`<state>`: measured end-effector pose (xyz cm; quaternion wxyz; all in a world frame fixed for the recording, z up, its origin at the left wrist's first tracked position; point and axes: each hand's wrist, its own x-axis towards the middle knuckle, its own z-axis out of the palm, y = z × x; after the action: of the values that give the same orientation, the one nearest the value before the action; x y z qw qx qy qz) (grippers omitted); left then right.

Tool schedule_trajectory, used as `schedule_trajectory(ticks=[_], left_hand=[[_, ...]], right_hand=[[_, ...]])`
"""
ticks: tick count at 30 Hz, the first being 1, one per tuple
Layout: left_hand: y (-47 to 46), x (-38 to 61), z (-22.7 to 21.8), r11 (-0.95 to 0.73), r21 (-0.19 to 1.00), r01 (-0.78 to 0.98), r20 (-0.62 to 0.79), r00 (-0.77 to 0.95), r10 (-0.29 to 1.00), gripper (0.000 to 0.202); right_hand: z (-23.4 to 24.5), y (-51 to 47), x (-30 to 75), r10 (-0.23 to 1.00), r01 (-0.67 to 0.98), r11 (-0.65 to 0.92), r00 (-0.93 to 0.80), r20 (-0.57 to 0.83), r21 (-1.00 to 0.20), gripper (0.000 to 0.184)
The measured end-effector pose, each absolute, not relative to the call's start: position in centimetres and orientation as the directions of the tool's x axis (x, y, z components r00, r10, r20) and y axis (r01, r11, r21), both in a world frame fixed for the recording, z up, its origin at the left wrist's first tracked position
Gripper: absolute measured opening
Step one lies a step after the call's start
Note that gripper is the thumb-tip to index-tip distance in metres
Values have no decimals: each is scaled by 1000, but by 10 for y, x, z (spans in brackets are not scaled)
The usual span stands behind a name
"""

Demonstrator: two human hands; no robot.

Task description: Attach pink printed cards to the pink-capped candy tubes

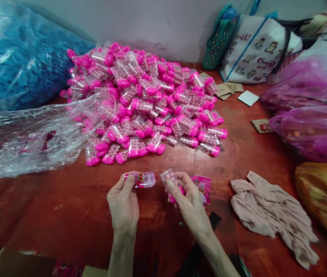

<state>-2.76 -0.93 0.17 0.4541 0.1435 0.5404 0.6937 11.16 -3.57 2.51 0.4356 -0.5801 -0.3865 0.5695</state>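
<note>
My left hand (125, 206) pinches a small printed pink sleeve (144, 179) with a clear end, thumb on top. Just to its right, my right hand (191, 200) grips a clear candy container (166, 176) filled with pale pink balls; its pink cap is partly covered by my fingers. The sleeve and the container are apart, with a small gap between them. Beneath and beside my right hand lies a printed pink packet or label (205, 188), partly hidden. Beyond both hands rises a large heap of similar pink-capped containers (151, 104).
A clear plastic bag (30, 142) and a big bag of blue pieces (22, 57) stand at left. On the right are a crumpled beige cloth (267, 204), purple bags (310, 111), a yellow bag (324, 196), and cardboard pieces (223, 91). A white printed bag (252, 50) leans at the wall.
</note>
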Motion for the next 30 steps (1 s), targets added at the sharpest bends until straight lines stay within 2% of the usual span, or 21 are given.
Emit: schedule_trajectory(ticks=[2, 5, 8, 10, 13, 16, 19, 21, 23, 26, 28, 30], left_hand=[[-9, -27, 1, 10, 881, -473, -297, -536, 790, 13], [-8, -27, 0, 33, 869, -493, -327, -524, 786, 13], [-8, -29, -2, 53, 848, -527, -362, -504, 784, 12], [-7, -30, -4, 63, 836, -546, -378, -488, 787, 12], [-6, -31, -6, 56, 822, -566, -388, -486, 783, 10], [-6, -32, -8, 50, 812, -582, -404, -497, 768, 9], [-6, -33, -10, 56, 804, -591, -416, -493, 764, 9], [-5, -33, -11, 60, 801, -596, -423, -492, 761, 9], [-5, -33, -11, 58, 799, -598, -426, -496, 756, 9], [-4, -33, -12, 57, 802, -594, -426, -503, 752, 10], [-4, -33, -12, 59, 809, -585, -422, -508, 751, 11], [-4, -33, -12, 61, 823, -565, -410, -516, 753, 11]], right_hand=[[25, -37, 114, 960, 66, -280, 45, -277, -958, 16], [23, -38, 117, 989, 385, -143, 30, -142, -912, 5], [20, -38, 117, 997, 665, 67, -78, 21, -744, 11], [16, -39, 115, 976, 742, 212, -197, 96, -636, 14], [9, -42, 112, 955, 727, 293, -257, 150, -621, 19], [1, -47, 108, 984, 706, 155, -52, 168, -691, 27], [-5, -50, 99, 990, 777, -20, 104, 97, -629, 31], [-8, -50, 92, 995, 836, -70, 95, 17, -544, 39], [-9, -49, 86, 997, 846, -78, 71, -34, -528, 40], [-8, -48, 86, 994, 707, -106, 94, -56, -700, 41], [-3, -48, 92, 985, 512, -158, 145, -96, -844, 39], [6, -48, 99, 970, 306, -218, 171, -172, -927, 37]])
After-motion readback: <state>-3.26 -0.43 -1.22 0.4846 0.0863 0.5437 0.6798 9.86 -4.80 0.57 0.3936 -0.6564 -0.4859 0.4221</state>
